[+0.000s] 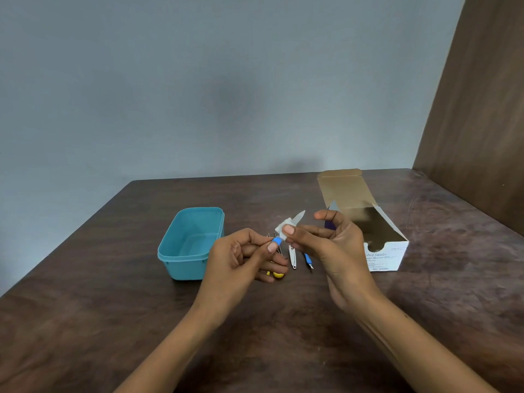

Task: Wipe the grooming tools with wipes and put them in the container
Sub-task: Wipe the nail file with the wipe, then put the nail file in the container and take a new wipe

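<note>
Two hands: both raised over the table (99, 321), meeting on one tool just right of the container.
Swab box (377, 239): open white carton, right of and behind the right hand, flap up.
Container (188, 245): teal tub, lid off, just left of the left hand, nothing seen inside.
Right hand (334, 245): thumb and fingers pinching a folded white wipe (285, 226) around the tool's blade; a dark purple thing shows behind the fingers, too hidden to name.
Left hand (241, 256): thumb and forefinger pinching the tool's blue handle end.
Nail file (297, 218): held between both grips, metal tip pointing up and away past the wipe.
Nail clipper (292, 258): lying on the table below the grips.
Blue-handled pusher (308, 259): beside the clipper, under the right hand.
Yellow-handled tool (278, 275): mostly hidden under the left fingers.
</note>
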A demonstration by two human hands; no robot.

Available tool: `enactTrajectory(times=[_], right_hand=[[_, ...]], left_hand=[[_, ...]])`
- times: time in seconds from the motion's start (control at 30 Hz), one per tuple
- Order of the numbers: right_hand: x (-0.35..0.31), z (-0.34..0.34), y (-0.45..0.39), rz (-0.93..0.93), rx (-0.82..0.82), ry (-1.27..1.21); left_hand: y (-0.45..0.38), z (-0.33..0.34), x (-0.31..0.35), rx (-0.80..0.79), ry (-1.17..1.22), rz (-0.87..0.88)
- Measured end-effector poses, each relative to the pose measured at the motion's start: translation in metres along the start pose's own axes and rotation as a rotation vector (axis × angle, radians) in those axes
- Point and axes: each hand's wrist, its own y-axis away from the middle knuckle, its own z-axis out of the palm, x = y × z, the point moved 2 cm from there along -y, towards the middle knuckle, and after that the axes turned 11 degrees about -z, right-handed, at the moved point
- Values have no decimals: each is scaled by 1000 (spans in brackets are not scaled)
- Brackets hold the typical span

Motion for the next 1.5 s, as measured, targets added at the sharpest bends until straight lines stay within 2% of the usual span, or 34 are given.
enactTrajectory(times=[0.67,0.9,1.07,1.3,1.5], right_hand=[[-2,-4,-3,-88,74,-4],[-11,-17,-14,-153,181,-101],[-9,-15,-11,-238,140,24],[7,-15,-12,-304,129,181],[17,-13,-12,-328,95,232]], left_hand=[[2,-1,3,-15,10,19],[1,-5,1,28,-9,-6],[1,-2,0,52,-33,-19],[2,-6,1,157,-89,20],[7,-8,7,345,-211,144]])
